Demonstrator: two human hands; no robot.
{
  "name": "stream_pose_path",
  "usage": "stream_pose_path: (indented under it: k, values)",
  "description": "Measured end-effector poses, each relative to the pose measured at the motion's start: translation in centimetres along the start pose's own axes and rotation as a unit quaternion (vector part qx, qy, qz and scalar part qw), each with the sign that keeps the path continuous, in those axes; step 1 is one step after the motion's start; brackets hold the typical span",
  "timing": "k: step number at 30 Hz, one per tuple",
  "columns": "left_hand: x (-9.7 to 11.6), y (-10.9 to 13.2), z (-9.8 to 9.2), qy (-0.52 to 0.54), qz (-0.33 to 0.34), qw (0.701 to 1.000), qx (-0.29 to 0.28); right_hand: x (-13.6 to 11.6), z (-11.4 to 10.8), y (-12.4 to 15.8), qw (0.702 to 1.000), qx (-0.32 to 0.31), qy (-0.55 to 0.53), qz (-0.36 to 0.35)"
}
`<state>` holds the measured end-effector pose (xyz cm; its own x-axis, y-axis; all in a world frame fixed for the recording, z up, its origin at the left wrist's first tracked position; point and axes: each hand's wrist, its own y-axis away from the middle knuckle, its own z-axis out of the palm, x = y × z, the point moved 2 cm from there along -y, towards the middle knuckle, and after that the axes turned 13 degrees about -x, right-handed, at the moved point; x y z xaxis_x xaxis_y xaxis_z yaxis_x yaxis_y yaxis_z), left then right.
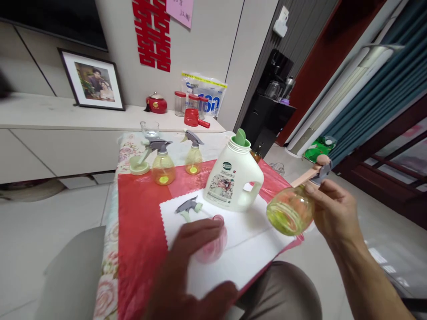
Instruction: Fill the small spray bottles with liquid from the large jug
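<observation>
My right hand [333, 209] grips a yellow-tinted spray bottle [288, 211] by its neck, off the table at the right. The bottle tilts with its base toward the lower left, and its spray head is pinkish and grey. Blurred in the foreground, my left hand [193, 275] has thumb and fingers apart beside a clear pink bottle [213, 244] with no spray head on it. A loose grey and green spray head [188, 206] lies behind that bottle on the white sheet [240, 253]. The large cream detergent jug [230, 178] stands uncapped, with something green in its mouth.
Two yellow spray bottles [163, 169] [193, 158] stand at the back left, near a light green cap [139, 165] and a glass cup [151, 130]. Red plastic [140, 231] covers the table. Jars [180, 104] and a white-blue bag [210, 91] stand on the cabinet behind.
</observation>
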<state>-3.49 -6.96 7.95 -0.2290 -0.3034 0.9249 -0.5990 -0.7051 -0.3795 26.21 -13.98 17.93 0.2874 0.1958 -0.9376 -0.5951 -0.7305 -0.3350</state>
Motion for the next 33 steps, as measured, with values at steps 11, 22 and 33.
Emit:
stream_pose_path:
  k: [11, 22, 33]
  values:
    - [1.9, 0.0, 7.5, 0.023, -0.122, 0.99, -0.061, -2.6, 8.5, 8.3, 0.979, -0.165, -0.113, 0.04]
    - [2.5, 1.1, 6.3, 0.212, -0.188, 0.953, -0.102, -0.6, 7.7, 6.7, 0.952, -0.289, -0.087, 0.041]
    - [0.5, 3.6, 2.8, 0.135, -0.16, 0.974, -0.083, -4.3, 3.7, -0.4, 0.974, -0.086, -0.198, -0.06]
